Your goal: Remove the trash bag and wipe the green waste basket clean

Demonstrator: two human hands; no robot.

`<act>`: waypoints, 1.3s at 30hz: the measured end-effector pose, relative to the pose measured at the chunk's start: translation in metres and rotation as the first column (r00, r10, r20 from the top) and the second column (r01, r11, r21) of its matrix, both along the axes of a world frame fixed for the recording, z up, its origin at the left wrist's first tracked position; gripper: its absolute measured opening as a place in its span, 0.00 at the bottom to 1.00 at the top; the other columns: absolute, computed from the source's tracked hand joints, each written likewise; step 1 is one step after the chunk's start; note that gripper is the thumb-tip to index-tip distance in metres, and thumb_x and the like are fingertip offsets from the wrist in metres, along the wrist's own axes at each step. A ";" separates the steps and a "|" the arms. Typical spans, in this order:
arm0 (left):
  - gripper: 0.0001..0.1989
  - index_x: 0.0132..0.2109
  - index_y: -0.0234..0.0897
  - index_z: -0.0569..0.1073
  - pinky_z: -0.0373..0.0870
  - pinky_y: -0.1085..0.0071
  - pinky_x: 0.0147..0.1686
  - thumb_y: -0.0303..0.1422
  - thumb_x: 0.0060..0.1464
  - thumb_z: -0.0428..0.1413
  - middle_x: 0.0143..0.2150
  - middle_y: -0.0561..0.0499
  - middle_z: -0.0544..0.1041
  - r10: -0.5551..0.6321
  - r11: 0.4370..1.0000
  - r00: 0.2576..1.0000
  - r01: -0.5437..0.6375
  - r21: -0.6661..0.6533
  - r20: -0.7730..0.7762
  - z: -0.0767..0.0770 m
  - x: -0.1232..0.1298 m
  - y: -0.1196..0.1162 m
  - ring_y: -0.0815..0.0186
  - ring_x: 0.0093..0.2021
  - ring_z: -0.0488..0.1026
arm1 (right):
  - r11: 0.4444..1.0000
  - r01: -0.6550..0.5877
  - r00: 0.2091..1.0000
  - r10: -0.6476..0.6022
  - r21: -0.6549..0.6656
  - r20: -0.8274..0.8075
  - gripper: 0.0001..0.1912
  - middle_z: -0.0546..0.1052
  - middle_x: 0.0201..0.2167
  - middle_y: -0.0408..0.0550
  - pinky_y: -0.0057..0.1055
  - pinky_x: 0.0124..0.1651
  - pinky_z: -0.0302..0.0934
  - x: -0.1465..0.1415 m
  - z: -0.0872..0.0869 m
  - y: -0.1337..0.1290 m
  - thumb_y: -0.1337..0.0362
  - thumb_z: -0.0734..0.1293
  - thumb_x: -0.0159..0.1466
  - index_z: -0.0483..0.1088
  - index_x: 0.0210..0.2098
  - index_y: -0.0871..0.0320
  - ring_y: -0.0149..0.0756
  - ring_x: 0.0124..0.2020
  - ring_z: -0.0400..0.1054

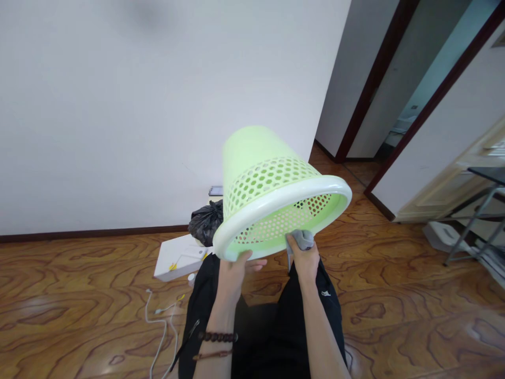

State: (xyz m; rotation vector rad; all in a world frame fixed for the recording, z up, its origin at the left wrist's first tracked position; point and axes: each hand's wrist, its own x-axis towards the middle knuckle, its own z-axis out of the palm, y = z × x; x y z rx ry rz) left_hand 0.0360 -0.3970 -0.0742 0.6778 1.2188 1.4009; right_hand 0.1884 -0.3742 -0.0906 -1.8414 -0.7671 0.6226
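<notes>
A light green plastic waste basket point(256, 152) with a honeycomb of holes and a white rim point(284, 196) is tilted in front of me, its mouth turned down towards my lap. My left hand point(235, 268) grips the near edge of the rim, thumb on the inner side and fingers beneath. In my right hand point(305, 260) is a bunched grey cloth point(303, 238), pressed against the near rim farther right. The fingers of that hand are partly hidden behind the cloth.
On the wooden floor to the left lie a white box point(177, 258), a black plastic bag point(207, 222) and white cables point(163, 321). A white wall point(118, 116) stands ahead. At right are a doorway point(394, 105) and a metal-legged stool point(473, 221).
</notes>
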 end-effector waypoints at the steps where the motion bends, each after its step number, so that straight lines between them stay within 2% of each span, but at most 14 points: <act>1: 0.33 0.56 0.31 0.62 0.76 0.63 0.24 0.30 0.42 0.60 0.39 0.38 0.77 0.000 1.000 1.000 0.000 -0.003 0.012 0.000 0.001 0.000 0.55 0.27 0.77 | 1.000 -0.017 1.000 0.017 0.001 -0.008 0.33 0.77 0.38 0.56 0.33 0.39 0.61 -0.004 -0.001 0.000 0.45 0.70 0.44 0.72 0.42 0.62 0.47 0.40 0.71; 5: 0.32 0.55 0.31 0.63 0.76 0.62 0.24 0.30 0.41 0.60 0.37 0.39 0.78 -0.009 1.000 0.999 0.010 -0.021 0.034 -0.003 0.003 0.002 0.54 0.27 0.77 | 0.996 -0.084 0.995 0.085 0.017 -0.053 0.37 0.77 0.40 0.55 0.31 0.42 0.61 -0.025 -0.008 -0.001 0.45 0.70 0.44 0.70 0.47 0.63 0.46 0.42 0.70; 11: 0.31 0.55 0.30 0.63 0.76 0.62 0.24 0.30 0.41 0.60 0.38 0.39 0.77 0.001 1.000 1.000 0.000 -0.014 0.024 0.000 0.003 0.000 0.54 0.27 0.77 | 1.000 -0.002 1.000 0.001 -0.031 -0.019 0.35 0.77 0.37 0.58 0.34 0.40 0.61 -0.013 -0.005 -0.001 0.43 0.70 0.43 0.72 0.42 0.64 0.49 0.40 0.71; 17: 0.32 0.58 0.31 0.61 0.77 0.64 0.25 0.30 0.44 0.58 0.35 0.42 0.78 0.010 1.000 1.000 -0.010 0.018 -0.022 0.007 0.004 -0.006 0.55 0.30 0.78 | 0.992 -0.127 0.989 0.124 -0.027 -0.080 0.34 0.78 0.36 0.55 0.33 0.40 0.62 -0.030 -0.009 -0.002 0.44 0.70 0.44 0.73 0.42 0.63 0.47 0.40 0.71; 24: 0.32 0.56 0.30 0.62 0.76 0.65 0.22 0.29 0.42 0.59 0.34 0.41 0.78 0.044 0.999 0.999 -0.044 0.015 -0.013 0.005 0.002 -0.002 0.55 0.25 0.77 | 0.995 -0.073 0.996 0.069 -0.067 -0.052 0.35 0.78 0.36 0.57 0.34 0.40 0.62 -0.011 -0.009 0.000 0.41 0.69 0.44 0.74 0.40 0.64 0.50 0.41 0.71; 29: 0.29 0.54 0.28 0.64 0.76 0.64 0.24 0.30 0.43 0.59 0.34 0.41 0.78 0.039 0.999 0.999 -0.038 0.012 -0.019 0.004 0.004 -0.002 0.53 0.28 0.77 | 0.981 -0.193 0.979 0.191 -0.030 -0.072 0.35 0.78 0.37 0.56 0.34 0.41 0.62 -0.030 -0.010 -0.003 0.42 0.69 0.45 0.73 0.43 0.63 0.48 0.41 0.71; 31: 0.29 0.54 0.28 0.64 0.76 0.64 0.24 0.30 0.43 0.59 0.34 0.42 0.78 0.043 0.999 0.998 -0.042 0.020 -0.038 0.007 0.004 -0.004 0.54 0.28 0.77 | 0.985 -0.170 0.983 0.168 -0.027 -0.069 0.35 0.77 0.38 0.57 0.34 0.41 0.62 -0.028 -0.010 -0.001 0.42 0.69 0.45 0.73 0.42 0.64 0.48 0.41 0.71; 35: 0.25 0.51 0.27 0.65 0.76 0.65 0.24 0.30 0.44 0.58 0.31 0.43 0.77 0.042 0.998 0.997 -0.039 0.044 -0.062 0.013 0.006 -0.006 0.55 0.26 0.77 | 0.998 -0.044 0.999 0.043 -0.043 -0.028 0.35 0.78 0.36 0.58 0.34 0.40 0.62 -0.014 -0.011 0.002 0.42 0.69 0.45 0.74 0.40 0.65 0.49 0.40 0.71; 37: 0.22 0.48 0.27 0.66 0.76 0.64 0.24 0.31 0.44 0.58 0.30 0.43 0.77 0.039 0.998 0.998 -0.036 0.048 -0.055 0.012 0.007 -0.005 0.54 0.26 0.77 | 0.997 -0.076 0.997 0.074 -0.034 -0.036 0.34 0.78 0.35 0.58 0.34 0.40 0.62 -0.018 -0.012 -0.001 0.42 0.68 0.45 0.74 0.40 0.65 0.49 0.40 0.71; 39: 0.21 0.46 0.28 0.67 0.76 0.63 0.24 0.31 0.43 0.58 0.30 0.43 0.78 0.043 0.998 0.998 -0.041 0.037 -0.049 0.009 0.006 -0.003 0.53 0.27 0.77 | 0.987 -0.163 0.984 0.163 0.002 -0.077 0.33 0.78 0.35 0.56 0.33 0.39 0.62 -0.029 -0.013 -0.004 0.42 0.68 0.47 0.74 0.40 0.64 0.48 0.40 0.71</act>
